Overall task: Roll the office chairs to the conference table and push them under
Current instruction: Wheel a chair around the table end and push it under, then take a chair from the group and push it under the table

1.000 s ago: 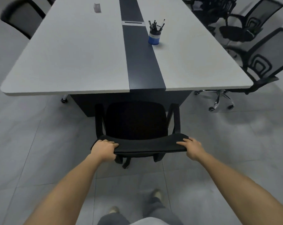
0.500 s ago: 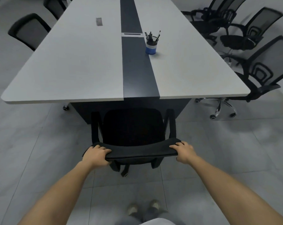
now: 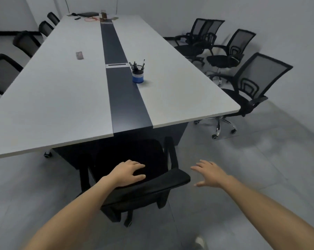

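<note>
Head view: at the near end of the conference table (image 3: 49, 98), a black office chair (image 3: 147, 184) stands with its seat partly under the tabletop edge and its backrest top toward the person. The left hand (image 3: 129, 173) lies on that backrest top, fingers curled loosely over it. The right hand (image 3: 209, 173) hangs just right of the backrest, off the chair, fingers spread and holding nothing.

To finish this chair well, a straight push from the middle of the backrest would likely keep the casters from veering and the armrests from catching the tabletop edge; it looks angled slightly left and could be squared up.

The tabletop is pale with a dark centre strip, a blue pen cup (image 3: 137, 76) beside the strip, and small clutter at the far end. The floor is smooth grey tile. Mesh-backed chairs (image 3: 250, 87) stand away from the table on the right, apparently not yet tucked in; others line the left side.
</note>
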A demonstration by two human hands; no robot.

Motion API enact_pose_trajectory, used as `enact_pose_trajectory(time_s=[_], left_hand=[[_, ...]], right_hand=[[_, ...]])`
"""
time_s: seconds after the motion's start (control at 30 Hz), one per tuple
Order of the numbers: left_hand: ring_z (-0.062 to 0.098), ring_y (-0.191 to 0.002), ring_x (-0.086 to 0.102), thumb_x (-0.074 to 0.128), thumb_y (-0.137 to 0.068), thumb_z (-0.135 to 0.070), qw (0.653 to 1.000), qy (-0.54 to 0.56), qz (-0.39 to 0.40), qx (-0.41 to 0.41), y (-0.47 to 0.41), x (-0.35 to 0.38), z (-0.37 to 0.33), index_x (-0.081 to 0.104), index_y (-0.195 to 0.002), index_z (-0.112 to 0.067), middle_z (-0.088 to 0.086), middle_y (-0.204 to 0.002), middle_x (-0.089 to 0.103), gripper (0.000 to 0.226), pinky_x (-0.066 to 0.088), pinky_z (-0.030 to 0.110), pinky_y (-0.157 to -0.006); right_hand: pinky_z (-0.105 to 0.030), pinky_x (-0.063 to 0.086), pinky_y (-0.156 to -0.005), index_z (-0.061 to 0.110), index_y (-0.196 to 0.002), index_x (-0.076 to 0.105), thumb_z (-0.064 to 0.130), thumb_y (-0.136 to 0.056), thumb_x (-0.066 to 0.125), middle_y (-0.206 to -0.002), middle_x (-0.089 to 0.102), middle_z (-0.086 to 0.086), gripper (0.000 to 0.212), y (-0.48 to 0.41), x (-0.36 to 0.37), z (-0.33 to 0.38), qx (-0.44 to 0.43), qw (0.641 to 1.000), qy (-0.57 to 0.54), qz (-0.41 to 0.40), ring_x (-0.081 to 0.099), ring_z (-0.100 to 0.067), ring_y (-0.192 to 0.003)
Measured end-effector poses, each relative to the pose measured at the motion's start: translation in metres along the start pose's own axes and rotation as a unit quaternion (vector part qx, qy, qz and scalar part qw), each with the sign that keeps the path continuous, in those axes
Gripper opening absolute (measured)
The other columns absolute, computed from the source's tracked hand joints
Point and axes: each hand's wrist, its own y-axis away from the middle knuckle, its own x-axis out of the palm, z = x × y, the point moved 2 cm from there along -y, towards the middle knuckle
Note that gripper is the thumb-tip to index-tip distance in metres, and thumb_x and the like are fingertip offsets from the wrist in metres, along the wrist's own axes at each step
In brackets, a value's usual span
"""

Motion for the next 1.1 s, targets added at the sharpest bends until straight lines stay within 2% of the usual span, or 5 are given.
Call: enact_pose_trajectory(time_s=[0.2, 0.37, 0.57, 0.93, 1.1], left_hand=[[0.018, -0.139, 0.035, 0.041, -0.097, -0.043, 0.992, -0.034, -0.098, 0.074, -0.103, -0.065, -0.114, 0.041, -0.142, -0.021, -0.001, -0.148, 0.043, 0.05, 0.03, 0.036, -0.114], [0.022, -0.131, 0.043, 0.039, -0.099, -0.039, 0.974, -0.054, -0.175, 0.135, -0.198, -0.101, -0.239, 0.05, -0.136, -0.019, 0.001, -0.142, 0.05, 0.044, 0.037, 0.036, -0.105], [0.024, -0.132, 0.042, 0.041, -0.099, -0.032, 0.965, -0.045, -0.223, 0.132, -0.289, -0.124, -0.358, 0.052, -0.134, -0.019, 0.001, -0.143, 0.049, 0.039, 0.035, 0.036, -0.105], [0.025, -0.134, 0.04, 0.043, -0.098, -0.027, 0.967, -0.031, -0.243, 0.071, -0.426, -0.166, -0.454, 0.053, -0.133, -0.019, 0.001, -0.144, 0.049, 0.038, 0.034, 0.038, -0.107], [0.027, -0.125, 0.048, 0.044, -0.097, -0.023, 0.962, -0.027, -0.258, 0.082, -0.535, -0.184, -0.502, 0.058, -0.129, -0.017, 0.003, -0.137, 0.056, 0.036, 0.041, 0.038, -0.098]], right_hand=[[-0.041, 0.02, -0.116, 0.028, -0.146, 0.027, 0.057, -0.084, 0.053, -0.155, 0.026, -0.007, 0.073, 0.037, -0.033, -0.143, 0.102, 0.992, 0.038, -0.062, 0.016, -0.024, -0.146], [-0.043, 0.015, -0.117, 0.028, -0.145, 0.029, 0.055, -0.086, 0.051, -0.156, 0.021, -0.008, 0.068, 0.073, -0.05, -0.273, 0.15, 0.982, 0.095, -0.065, 0.01, -0.026, -0.147], [-0.039, 0.019, -0.116, 0.029, -0.144, 0.031, 0.055, -0.087, 0.051, -0.155, 0.023, -0.006, 0.066, 0.108, -0.07, -0.412, 0.196, 0.968, 0.09, -0.13, 0.015, -0.024, -0.145], [-0.039, 0.019, -0.116, 0.028, -0.144, 0.029, 0.048, -0.092, 0.046, -0.157, 0.018, -0.006, 0.058, 0.104, -0.095, -0.608, 0.257, 0.953, 0.07, -0.141, 0.013, -0.023, -0.145], [-0.041, 0.017, -0.116, 0.028, -0.145, 0.027, 0.043, -0.093, 0.046, -0.157, 0.015, -0.008, 0.057, 0.064, -0.117, -0.71, 0.268, 0.952, 0.075, -0.126, 0.009, -0.025, -0.146]])
